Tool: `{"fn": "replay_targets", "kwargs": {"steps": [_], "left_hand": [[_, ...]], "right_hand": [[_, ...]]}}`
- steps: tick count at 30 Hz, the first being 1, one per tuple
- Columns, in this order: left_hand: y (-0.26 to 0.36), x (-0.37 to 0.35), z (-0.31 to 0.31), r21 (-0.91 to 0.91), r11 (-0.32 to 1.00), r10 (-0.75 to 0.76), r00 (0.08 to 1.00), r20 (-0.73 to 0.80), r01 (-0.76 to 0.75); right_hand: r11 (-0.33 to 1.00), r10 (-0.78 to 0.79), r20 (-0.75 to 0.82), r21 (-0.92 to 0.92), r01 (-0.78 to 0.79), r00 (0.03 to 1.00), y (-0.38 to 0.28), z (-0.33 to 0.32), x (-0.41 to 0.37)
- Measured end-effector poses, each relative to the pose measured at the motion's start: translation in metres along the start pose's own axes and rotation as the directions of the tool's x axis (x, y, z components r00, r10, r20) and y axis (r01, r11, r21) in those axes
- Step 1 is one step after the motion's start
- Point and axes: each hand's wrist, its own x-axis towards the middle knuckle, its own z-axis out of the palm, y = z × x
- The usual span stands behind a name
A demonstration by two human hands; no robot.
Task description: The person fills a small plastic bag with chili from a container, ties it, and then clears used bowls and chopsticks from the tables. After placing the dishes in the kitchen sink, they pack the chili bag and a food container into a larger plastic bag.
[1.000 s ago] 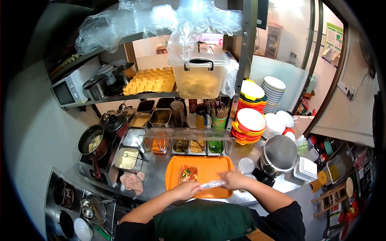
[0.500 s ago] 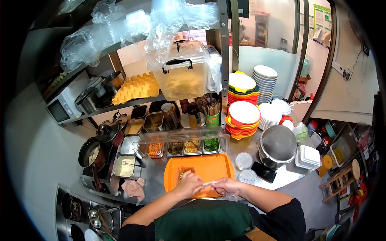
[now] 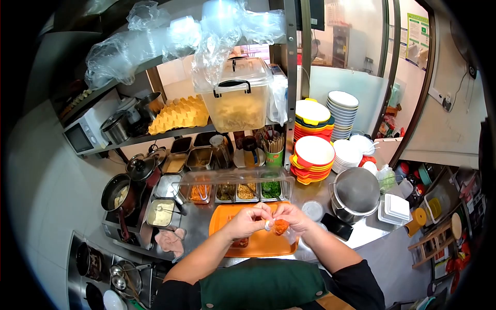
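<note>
Both my hands are raised over an orange tray (image 3: pixel 219 219) on the steel counter. A small clear plastic bag with orange-red contents (image 3: pixel 280 227) hangs between them. My right hand (image 3: pixel 294 218) is closed on the bag, whose loose film trails below the fingers. My left hand (image 3: pixel 249 221) pinches close beside it, at a small white bit (image 3: pixel 267 225) that may be the bag's twisted end. On the tray, partly hidden under my left wrist, lies a small container with reddish food (image 3: pixel 241 243).
Behind the tray stand steel pans of shredded carrot (image 3: pixel 199 194), chopped nuts (image 3: pixel 246 191) and chopped greens (image 3: pixel 270 189) under a clear lid. To the right are round clear tubs (image 3: pixel 312 210), a black phone (image 3: pixel 338 223) and a lidded pot (image 3: pixel 356 191). A pink cloth (image 3: pixel 170 241) lies left.
Both hands have risen from low over the tray and come together. The bag's orange-red contents now show between them. The view has shifted slightly.
</note>
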Motion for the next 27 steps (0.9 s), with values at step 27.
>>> {"fn": "replay_targets", "kwargs": {"steps": [27], "left_hand": [[-0.050, -0.032, 0.009, -0.557, 0.815, -0.242, 0.781, -0.575, -0.158]], "right_hand": [[-0.591, -0.518, 0.504, -0.795, 0.137, 0.691, 0.026, 0.069, 0.024]]}}
